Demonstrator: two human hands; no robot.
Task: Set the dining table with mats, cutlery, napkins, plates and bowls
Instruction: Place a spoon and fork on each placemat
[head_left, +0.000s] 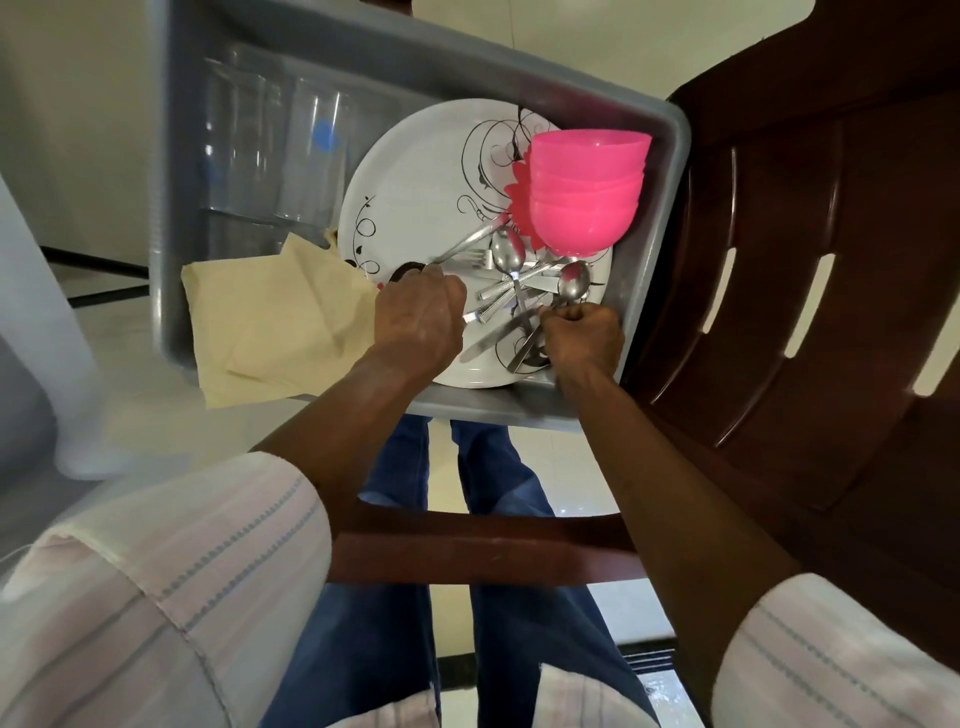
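Note:
A grey plastic tub (670, 156) holds a white plate with black swirls (415, 192). A stack of pink bowls (587, 192) stands on the plate's right side. Loose steel spoons, forks and knives (511, 283) lie across the plate. My left hand (418, 317) grips a long steel utensil handle (470, 241) that points up toward the bowls. My right hand (582, 335) is curled round the handle of a spoon (571, 283) at the plate's near right edge. Cream cloth napkins (275, 322) hang over the tub's near left rim.
Several clear drinking glasses (275, 150) stand in the tub's left half. A dark brown wooden chair (810, 291) sits to the right and under the tub. Light floor tiles and my blue jeans show below.

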